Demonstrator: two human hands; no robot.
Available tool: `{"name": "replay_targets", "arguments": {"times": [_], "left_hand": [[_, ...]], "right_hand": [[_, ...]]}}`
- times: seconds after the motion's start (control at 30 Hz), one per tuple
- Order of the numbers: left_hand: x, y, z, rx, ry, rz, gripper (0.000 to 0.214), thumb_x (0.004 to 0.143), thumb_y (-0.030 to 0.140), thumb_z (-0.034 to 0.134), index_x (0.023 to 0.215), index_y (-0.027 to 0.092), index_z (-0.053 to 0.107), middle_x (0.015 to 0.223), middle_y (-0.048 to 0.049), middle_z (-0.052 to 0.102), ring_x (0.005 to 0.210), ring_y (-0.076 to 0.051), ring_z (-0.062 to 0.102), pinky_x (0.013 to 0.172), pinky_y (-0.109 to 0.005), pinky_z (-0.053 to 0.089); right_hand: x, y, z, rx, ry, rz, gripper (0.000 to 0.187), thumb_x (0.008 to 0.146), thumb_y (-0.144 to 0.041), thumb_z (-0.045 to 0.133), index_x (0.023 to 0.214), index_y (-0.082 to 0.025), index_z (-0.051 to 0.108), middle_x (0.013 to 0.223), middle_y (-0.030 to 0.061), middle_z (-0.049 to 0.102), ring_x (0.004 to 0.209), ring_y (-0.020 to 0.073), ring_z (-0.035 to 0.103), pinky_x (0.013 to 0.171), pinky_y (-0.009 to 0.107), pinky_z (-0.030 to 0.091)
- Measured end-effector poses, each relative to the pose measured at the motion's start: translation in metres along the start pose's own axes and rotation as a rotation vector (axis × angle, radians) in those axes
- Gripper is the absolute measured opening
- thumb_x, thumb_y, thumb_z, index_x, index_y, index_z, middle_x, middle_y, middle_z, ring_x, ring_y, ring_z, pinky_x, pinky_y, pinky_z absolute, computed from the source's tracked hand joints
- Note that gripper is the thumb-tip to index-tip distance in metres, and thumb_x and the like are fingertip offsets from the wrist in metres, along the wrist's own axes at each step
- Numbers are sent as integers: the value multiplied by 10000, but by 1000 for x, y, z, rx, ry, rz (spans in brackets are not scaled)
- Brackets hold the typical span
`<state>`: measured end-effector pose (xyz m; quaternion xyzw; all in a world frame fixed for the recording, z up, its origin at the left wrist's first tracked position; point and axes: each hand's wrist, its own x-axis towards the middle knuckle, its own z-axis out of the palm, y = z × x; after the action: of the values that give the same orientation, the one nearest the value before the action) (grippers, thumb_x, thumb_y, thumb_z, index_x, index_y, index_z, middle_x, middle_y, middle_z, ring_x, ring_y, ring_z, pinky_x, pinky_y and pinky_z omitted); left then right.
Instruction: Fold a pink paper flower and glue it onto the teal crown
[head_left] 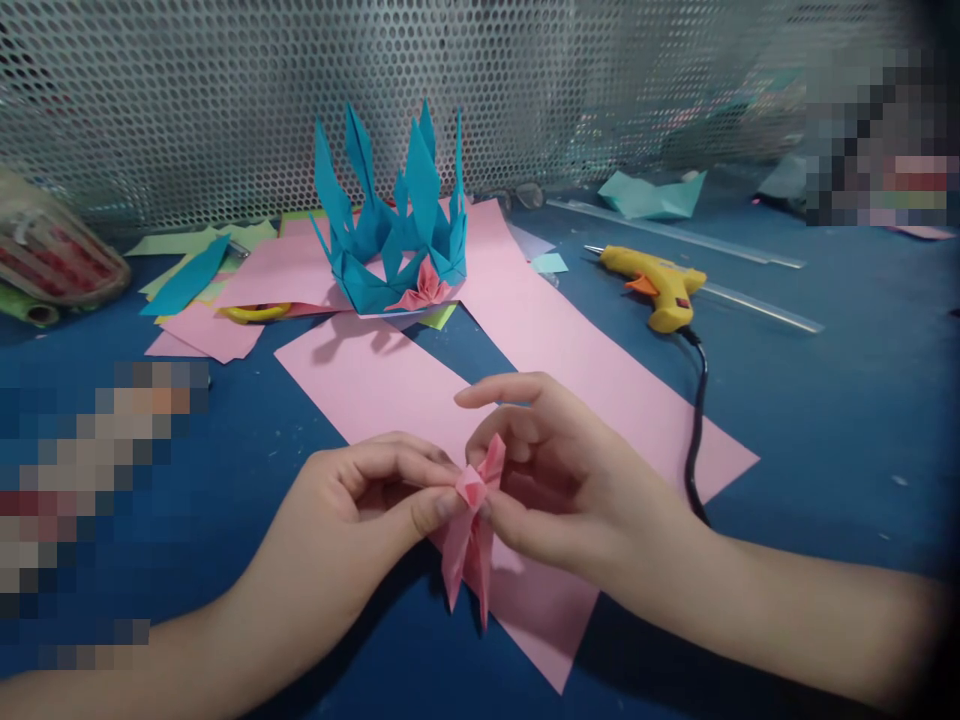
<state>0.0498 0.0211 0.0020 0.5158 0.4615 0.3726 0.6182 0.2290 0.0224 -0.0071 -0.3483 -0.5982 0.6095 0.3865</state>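
A small pink folded-paper flower [474,545] is held between my two hands, its long pointed petals hanging down over a pink paper sheet. My left hand [375,500] pinches its folded centre between thumb and fingers. From the other side my right hand [559,480] grips the same piece with thumb and bent fingers, the index finger raised off it. Beyond them stands a blue folded-paper crown [367,285] with tall upright points. A pink paper flower [426,288] sits on the crown's front.
To the right lies a yellow glue gun [660,285] with a black cord [697,420], beside clear glue sticks [757,305]. Pink strips [607,385] cross the blue table. Paper scraps [206,330] and yellow scissor handles [255,313] lie left. A perforated metal panel [225,110] stands behind.
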Motion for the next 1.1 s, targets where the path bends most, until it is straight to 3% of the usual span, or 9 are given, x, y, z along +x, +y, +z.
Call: {"name": "replay_targets", "arguments": {"times": [0.2,0.4,0.57,0.7,0.87,1.1], "left_hand": [[0,0,2,-44,3,-32,164,797,184,704,635,210,693,683,55,665,576,-74,614,604,-154,522],[-3,2,1,37,48,6,182,768,193,713,590,188,682,665,34,657,634,-84,606,631,-132,506],[-4,1,1,41,36,-21,159,779,227,697,627,197,664,662,36,659,621,-96,615,627,-155,518],[-3,2,3,49,36,-31,136,823,265,657,701,206,647,678,30,679,634,-114,633,636,-178,526],[-3,6,2,107,32,-33,177,877,332,599,753,207,593,685,32,628,642,-121,601,625,-192,518],[-8,2,2,219,-13,65,233,962,320,482,766,227,567,697,48,539,646,-99,517,605,-171,445]], "right_hand": [[0,-1,3,5,48,-25,399,826,-87,593,1136,-302,461,804,-61,519,707,76,528,631,189,465],[0,-1,5,-21,82,-58,376,827,-95,611,1115,-298,480,800,-57,526,741,90,545,661,213,471],[0,1,4,61,70,28,304,857,-174,637,1105,-278,497,800,-52,520,677,85,526,588,209,457],[3,-1,3,140,83,79,350,817,-233,714,1102,-240,511,786,-51,543,670,84,531,589,205,461],[5,-5,3,97,24,172,150,821,-244,707,836,-190,569,764,-23,582,684,98,553,627,223,473],[3,-6,2,54,26,212,217,806,-306,726,756,-186,552,692,-27,568,623,102,506,568,224,431]]}}
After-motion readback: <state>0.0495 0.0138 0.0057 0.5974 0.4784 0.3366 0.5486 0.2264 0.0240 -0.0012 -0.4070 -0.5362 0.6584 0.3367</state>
